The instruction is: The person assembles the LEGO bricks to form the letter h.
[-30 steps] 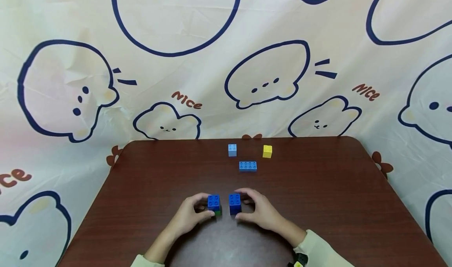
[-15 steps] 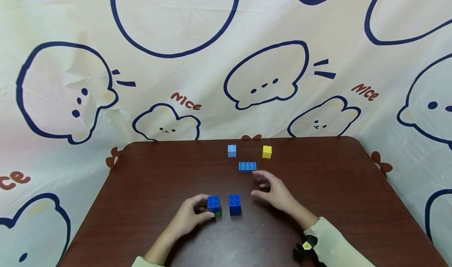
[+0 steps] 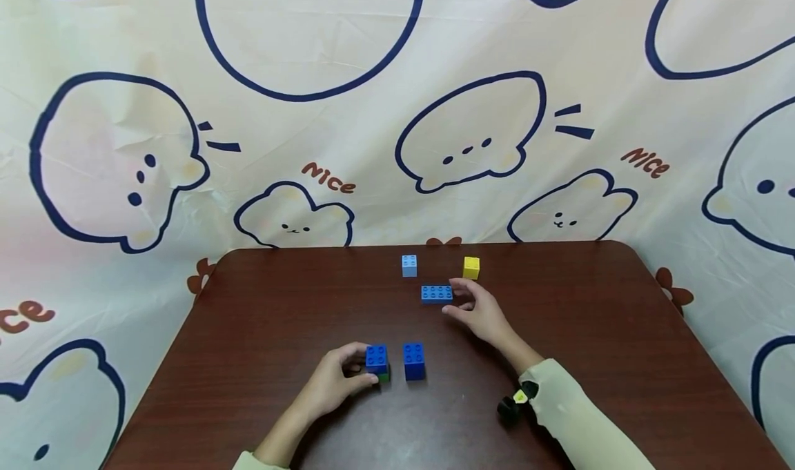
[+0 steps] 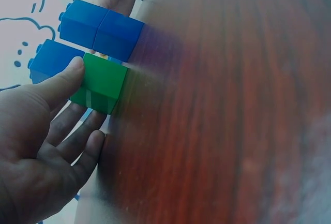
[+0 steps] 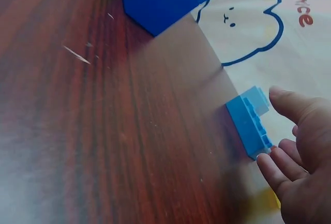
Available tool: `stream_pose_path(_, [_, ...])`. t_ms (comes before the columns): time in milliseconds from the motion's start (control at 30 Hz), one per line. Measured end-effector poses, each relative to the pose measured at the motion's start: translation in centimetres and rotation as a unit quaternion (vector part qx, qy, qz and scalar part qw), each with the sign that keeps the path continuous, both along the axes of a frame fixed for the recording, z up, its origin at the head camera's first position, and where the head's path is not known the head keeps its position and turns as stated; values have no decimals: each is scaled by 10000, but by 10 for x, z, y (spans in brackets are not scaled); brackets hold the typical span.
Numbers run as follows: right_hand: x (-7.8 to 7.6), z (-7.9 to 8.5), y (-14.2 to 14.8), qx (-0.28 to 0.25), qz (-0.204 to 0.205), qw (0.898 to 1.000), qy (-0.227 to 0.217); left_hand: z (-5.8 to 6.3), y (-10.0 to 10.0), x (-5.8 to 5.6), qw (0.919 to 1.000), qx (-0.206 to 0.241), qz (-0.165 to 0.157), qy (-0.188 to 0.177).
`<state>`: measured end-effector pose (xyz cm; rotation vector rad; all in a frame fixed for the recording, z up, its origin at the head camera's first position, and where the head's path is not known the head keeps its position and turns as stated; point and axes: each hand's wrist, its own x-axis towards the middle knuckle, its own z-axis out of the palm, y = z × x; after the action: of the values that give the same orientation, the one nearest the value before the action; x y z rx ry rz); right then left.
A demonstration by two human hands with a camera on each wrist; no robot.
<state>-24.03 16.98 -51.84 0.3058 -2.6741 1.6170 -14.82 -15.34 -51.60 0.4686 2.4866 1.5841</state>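
Observation:
My left hand [image 3: 332,380] grips a stack of two toy building bricks [image 3: 376,359], blue above green, between thumb and fingers. In the left wrist view the thumb lies across the seam beside the green brick [image 4: 106,76]. Just right of it stands a second stack of two dark blue bricks [image 3: 413,361], untouched. Farther back, my right hand [image 3: 487,315] is at the right end of a long, eight-stud medium-blue brick [image 3: 437,294]. Its thumb and fingers are spread apart, with the fingertips right by that end in the right wrist view.
Behind the long brick, a small light blue brick [image 3: 409,266] and a yellow brick [image 3: 471,268] stand near the far edge of the brown table [image 3: 279,304]. A white cartoon-printed cloth [image 3: 366,132] hangs beyond that edge.
My right hand has left the dark blue stack and moved away from me to the long medium-blue brick's right end. The left hand and its stack have stayed in place.

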Motion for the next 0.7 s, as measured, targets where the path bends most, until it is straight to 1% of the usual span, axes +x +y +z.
stream_pose_path(133, [-9, -5, -2, 122, -181, 9996, -188, 1, 0, 1, 10000, -8, 6, -27])
stream_pose_path(200, [-12, -7, -4, 182, -197, 9994, -212, 1, -1, 1, 10000, -16, 5, -29])
stream_pose_path(467, [-23, -11, -12, 445, -155, 9989, -87, 2, -1, 1, 10000, 3, 27, -46])
stream_pose_path(700, [-28, -13, -17, 620, -328, 9975, -95, 2, 0, 2, 10000, -39, 23, -78])
